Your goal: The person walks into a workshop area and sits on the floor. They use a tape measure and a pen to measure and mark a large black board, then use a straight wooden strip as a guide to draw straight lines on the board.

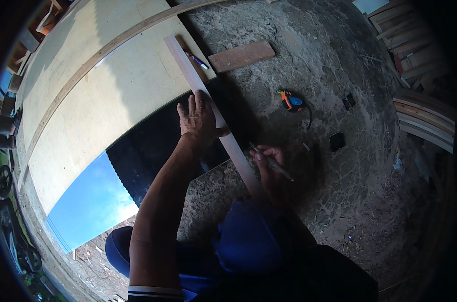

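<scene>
Pressing down with fingers spread rather than closed, the left hand [198, 118] keeps a long wooden strip [240, 162] against a glossy, mirror-like sheet [143, 146]. Beyond that hand, to its left, spreads a pale plywood panel [87, 95]; the sheet lies beneath the palm and reaches out left of it, reflecting sky. The strip runs from ahead of the left hand back toward the body, a pen [200, 62] beside its far end. Right of the strip, the right hand [270, 161] pinches a slim pen-shaped tool [281, 170], its tip near the strip's edge. Ahead and right of this grip sits an orange-and-black tape measure [292, 101]; farther right are small dark pieces [337, 141].

The strip appears positioned as a straightedge, and the stroke along it seems left to do, since no finished line can be made out. Shadow hides the tip's exact contact, the knee covers the strip's near end, and the forearm blocks some of the sheet.
</scene>
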A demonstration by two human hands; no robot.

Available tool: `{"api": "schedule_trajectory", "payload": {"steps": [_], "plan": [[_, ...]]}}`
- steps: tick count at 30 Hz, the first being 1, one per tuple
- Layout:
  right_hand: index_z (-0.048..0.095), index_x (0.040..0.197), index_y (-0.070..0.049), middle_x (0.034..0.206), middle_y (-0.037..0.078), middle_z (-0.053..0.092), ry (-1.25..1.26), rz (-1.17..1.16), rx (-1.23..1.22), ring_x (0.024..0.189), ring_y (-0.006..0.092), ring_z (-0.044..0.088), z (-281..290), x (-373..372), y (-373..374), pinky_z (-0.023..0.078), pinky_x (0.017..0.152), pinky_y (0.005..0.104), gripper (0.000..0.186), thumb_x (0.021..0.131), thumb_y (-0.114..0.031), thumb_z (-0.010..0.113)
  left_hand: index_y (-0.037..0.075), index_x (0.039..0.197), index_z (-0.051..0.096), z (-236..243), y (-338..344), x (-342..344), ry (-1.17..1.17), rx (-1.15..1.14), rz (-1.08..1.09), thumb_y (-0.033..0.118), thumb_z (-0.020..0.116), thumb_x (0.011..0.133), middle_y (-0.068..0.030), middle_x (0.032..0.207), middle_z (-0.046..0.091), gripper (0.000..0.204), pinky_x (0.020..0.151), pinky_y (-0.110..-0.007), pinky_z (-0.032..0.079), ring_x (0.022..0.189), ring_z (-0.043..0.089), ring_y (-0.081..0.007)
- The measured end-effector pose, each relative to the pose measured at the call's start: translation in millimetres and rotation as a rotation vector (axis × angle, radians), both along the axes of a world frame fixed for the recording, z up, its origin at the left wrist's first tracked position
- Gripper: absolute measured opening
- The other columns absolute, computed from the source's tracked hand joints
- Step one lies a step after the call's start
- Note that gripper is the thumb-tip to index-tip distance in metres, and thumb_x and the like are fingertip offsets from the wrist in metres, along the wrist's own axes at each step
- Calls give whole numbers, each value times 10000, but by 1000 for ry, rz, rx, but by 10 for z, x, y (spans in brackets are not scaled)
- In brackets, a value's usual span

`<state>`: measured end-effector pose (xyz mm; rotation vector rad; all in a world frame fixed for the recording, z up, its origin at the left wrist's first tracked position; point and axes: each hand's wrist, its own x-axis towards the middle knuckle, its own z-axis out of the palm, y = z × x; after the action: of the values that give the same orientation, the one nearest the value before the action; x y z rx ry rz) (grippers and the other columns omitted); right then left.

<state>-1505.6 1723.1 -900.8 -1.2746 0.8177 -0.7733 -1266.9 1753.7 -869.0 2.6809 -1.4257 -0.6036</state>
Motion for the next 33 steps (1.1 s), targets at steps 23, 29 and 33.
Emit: {"api": "schedule_trajectory", "payload": {"steps": [23, 29, 33], "plan": [[661, 1180, 21, 1082, 143, 706, 450, 186, -50, 1044, 198, 653, 360, 153, 116, 513, 908, 355, 283, 983, -164, 577, -50, 1577, 152, -89, 46, 39, 80, -67, 28, 597, 833, 709, -230, 1659, 159, 1279, 1216, -648, 113, 1546, 153, -397], [675, 1155, 6, 1047, 168, 717, 479, 157, -285, 991, 273, 700, 17, 71, 80, 537, 871, 365, 255, 940, -105, 594, -47, 1579, 162, -132, 72, 64, 85, -73, 7, 592, 818, 730, -230, 1665, 138, 1249, 1220, -644, 88, 1554, 119, -393], [708, 1095, -16, 981, 158, 724, 499, 115, -363, 941, 267, 712, -16, 185, 40, 545, 844, 356, 226, 895, -38, 604, -36, 1584, 160, -108, 94, 65, 125, -73, 11, 563, 819, 739, -230, 1666, 128, 1228, 1219, -649, 81, 1556, 101, -397]]}}
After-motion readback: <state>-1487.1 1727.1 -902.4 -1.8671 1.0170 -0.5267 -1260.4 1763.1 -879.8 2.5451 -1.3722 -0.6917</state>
